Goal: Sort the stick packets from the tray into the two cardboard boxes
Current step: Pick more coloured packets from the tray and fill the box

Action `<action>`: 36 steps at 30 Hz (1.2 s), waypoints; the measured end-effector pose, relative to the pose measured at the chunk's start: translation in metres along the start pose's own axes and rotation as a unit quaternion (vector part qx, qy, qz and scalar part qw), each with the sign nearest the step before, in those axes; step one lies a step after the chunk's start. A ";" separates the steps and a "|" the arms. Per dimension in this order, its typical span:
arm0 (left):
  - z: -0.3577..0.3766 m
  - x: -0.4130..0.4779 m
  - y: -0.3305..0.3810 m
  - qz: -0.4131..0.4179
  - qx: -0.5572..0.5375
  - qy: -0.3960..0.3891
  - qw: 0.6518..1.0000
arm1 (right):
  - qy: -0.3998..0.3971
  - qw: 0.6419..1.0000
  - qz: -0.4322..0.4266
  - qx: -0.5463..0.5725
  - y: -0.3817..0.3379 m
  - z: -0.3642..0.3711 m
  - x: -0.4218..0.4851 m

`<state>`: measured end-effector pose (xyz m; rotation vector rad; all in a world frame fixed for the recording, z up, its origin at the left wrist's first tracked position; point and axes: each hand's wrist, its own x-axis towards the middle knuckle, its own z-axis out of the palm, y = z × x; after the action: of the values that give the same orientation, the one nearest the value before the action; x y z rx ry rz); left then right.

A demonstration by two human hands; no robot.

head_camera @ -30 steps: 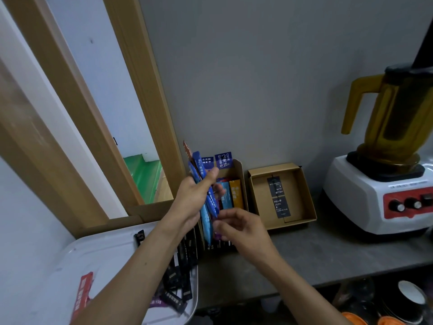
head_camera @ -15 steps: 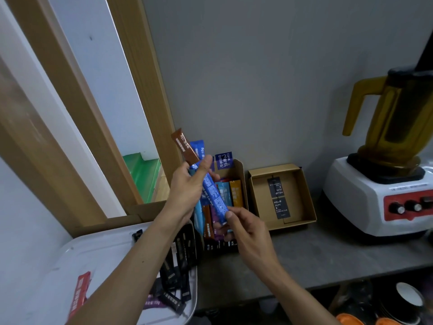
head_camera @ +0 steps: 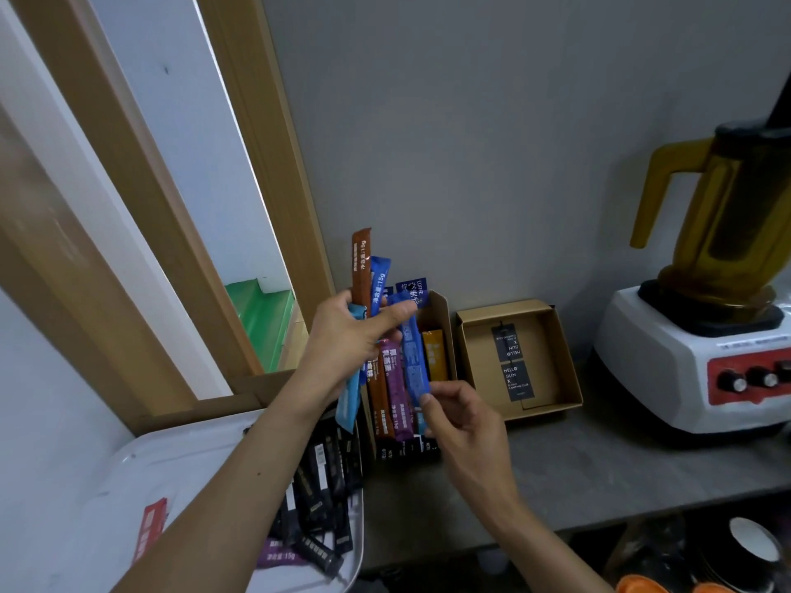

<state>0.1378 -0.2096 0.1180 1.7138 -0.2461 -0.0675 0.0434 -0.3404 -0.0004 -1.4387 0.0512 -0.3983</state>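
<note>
Grey counter [head_camera: 578, 472] under hands; left hand [head_camera: 342, 336] clasps fan of stick packets [head_camera: 361, 267]; right hand [head_camera: 462, 421] pinches lower end of blue packet [head_camera: 413, 361], just above fuller box [head_camera: 443, 323]. Likely light, floppy, slick: pinch flat end seal.

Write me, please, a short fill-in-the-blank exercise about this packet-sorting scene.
The tallest packet gripped by the left hand is ____. The right hand pinches the slanted packet, which is ____. The two packets in the right cardboard box are ____.
Missing: brown; blue; black.
</note>
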 end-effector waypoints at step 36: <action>0.005 0.009 -0.009 0.115 0.230 0.084 0.963 | 0.004 0.950 -0.055 -0.307 0.024 -0.003 0.008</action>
<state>0.1472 -0.2151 0.1089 2.1265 -0.3526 0.3294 0.0559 -0.3440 -0.0229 -2.0611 0.1088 -0.5053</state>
